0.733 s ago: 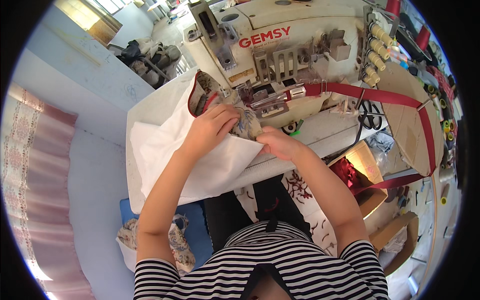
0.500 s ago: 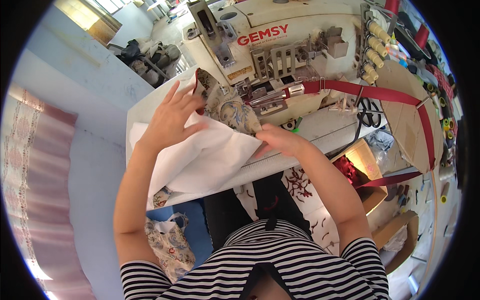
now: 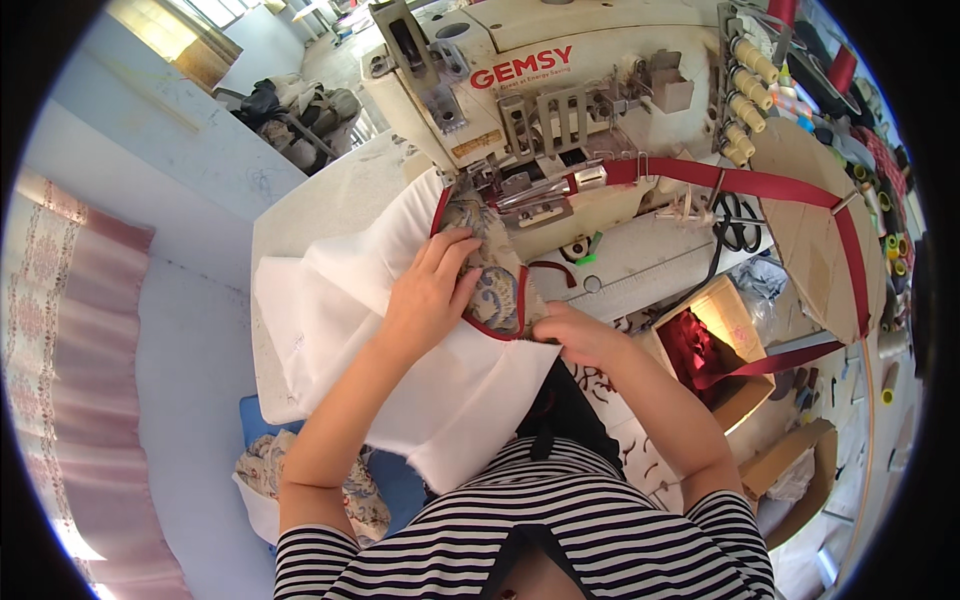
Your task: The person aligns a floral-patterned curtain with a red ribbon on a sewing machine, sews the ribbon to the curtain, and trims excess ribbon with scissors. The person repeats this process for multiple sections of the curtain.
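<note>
A piece of patterned fabric [image 3: 490,290] with dark red binding along its edge and a white underside [image 3: 350,270] lies across the front of the sewing machine's table and hangs over its near edge. My left hand [image 3: 428,295] rests on it with fingers stretched out over the patterned part. My right hand [image 3: 582,333] is closed on the fabric's right corner, thumb and fingers pinched together. Just beyond my left fingers, the fabric's far end reaches the needle area of the sewing machine [image 3: 610,70].
A dark red binding strip [image 3: 750,183] runs into the machine from the right, over a cardboard disc [image 3: 825,240]. An open box [image 3: 735,330] with red strip stands below. More patterned fabric [image 3: 365,500] lies on a blue surface at lower left. Thread cones fill the far right.
The fabric has been drawn toward me and turned, so its red-bound edge now shows. My left hand has come down to the right onto it; my right hand has moved nearer me.
</note>
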Motion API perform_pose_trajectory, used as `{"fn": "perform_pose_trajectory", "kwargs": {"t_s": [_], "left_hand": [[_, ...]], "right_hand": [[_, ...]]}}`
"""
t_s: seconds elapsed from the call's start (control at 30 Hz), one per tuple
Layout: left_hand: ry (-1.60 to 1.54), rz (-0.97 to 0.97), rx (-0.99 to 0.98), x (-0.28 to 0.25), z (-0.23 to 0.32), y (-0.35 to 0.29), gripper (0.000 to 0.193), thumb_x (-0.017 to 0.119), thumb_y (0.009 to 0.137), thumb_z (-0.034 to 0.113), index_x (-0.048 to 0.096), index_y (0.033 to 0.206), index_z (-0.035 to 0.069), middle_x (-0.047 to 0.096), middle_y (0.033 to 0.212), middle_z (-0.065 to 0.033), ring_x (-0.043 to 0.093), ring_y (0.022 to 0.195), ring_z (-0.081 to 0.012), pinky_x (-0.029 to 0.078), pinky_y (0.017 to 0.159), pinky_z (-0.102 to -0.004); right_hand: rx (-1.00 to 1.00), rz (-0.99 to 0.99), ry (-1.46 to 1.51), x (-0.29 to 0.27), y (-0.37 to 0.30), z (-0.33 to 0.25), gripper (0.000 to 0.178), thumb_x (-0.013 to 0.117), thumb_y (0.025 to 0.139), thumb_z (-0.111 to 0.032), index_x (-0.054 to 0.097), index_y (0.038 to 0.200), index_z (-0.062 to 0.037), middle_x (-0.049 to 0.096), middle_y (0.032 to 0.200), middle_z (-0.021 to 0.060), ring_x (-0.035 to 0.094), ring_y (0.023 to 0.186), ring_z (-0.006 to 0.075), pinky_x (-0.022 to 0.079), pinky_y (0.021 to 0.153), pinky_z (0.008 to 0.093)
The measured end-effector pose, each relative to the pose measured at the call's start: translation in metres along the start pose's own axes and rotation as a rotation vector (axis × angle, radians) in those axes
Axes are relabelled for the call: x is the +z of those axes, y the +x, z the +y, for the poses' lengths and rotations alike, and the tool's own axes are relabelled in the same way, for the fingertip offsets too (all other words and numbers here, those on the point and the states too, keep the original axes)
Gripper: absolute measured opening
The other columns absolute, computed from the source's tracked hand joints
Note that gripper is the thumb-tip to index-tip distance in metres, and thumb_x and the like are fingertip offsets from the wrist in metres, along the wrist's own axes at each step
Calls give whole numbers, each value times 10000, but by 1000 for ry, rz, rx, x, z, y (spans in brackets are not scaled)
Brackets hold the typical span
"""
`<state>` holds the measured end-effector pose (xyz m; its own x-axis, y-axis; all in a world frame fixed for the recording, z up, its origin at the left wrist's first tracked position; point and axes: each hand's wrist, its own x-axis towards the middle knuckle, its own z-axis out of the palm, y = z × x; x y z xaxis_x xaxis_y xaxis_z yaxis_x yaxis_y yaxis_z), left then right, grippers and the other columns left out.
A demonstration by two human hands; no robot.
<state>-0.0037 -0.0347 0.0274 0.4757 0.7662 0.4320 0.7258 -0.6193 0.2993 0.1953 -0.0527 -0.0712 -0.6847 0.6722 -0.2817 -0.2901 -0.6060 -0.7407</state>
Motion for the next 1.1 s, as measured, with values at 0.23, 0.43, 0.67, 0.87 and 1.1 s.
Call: {"fn": "perform_pose_trajectory", "kwargs": {"t_s": [0.23, 0.43, 0.67, 0.87, 1.1], "left_hand": [[-89, 52, 67, 14, -23, 9, 264, 615, 817, 71, 556, 1075, 70, 536, 1150, -81, 538, 1042, -294, 475, 823, -364], [-204, 30, 54, 17, -52, 26, 216, 598, 852, 91, 573, 1061, 44, 549, 1124, -109, 538, 1040, -305, 450, 875, -348], [-236, -53, 46, 9, -85, 49, 227, 594, 872, 137, 592, 1072, 29, 550, 1101, -121, 527, 1057, -302, 430, 909, -344], [141, -166, 398, -23, -38, 8, 188, 705, 751, 194, 552, 798, 95, 574, 838, -67, 569, 864, -265, 445, 799, -397], [-200, -274, 128, -19, 58, -18, 191, 663, 793, 133, 570, 934, 46, 591, 947, -103, 593, 855, -280, 485, 711, -380]], "right_hand": [[-1, -14, -30, -7, -3, -12, 375, 460, 766, 2, 558, 1120, 77, 619, 1053, 79, 595, 901, 128, 459, 779, 257], [-106, -95, -35, -7, 18, -28, 424, 457, 778, -3, 523, 1192, 59, 598, 1113, 73, 580, 965, 136, 453, 818, 274], [-55, -16, -49, -1, 34, -47, 417, 450, 802, -34, 487, 1212, 32, 564, 1167, 84, 567, 1004, 154, 451, 844, 295], [63, 216, -853, 13, 21, -75, 283, 514, 830, -177, 586, 950, 69, 622, 865, 126, 604, 778, 162, 488, 689, 316], [-145, 82, -638, 0, 27, -37, 204, 526, 812, -140, 625, 872, 28, 632, 783, 83, 563, 690, 124, 446, 613, 280]]}}
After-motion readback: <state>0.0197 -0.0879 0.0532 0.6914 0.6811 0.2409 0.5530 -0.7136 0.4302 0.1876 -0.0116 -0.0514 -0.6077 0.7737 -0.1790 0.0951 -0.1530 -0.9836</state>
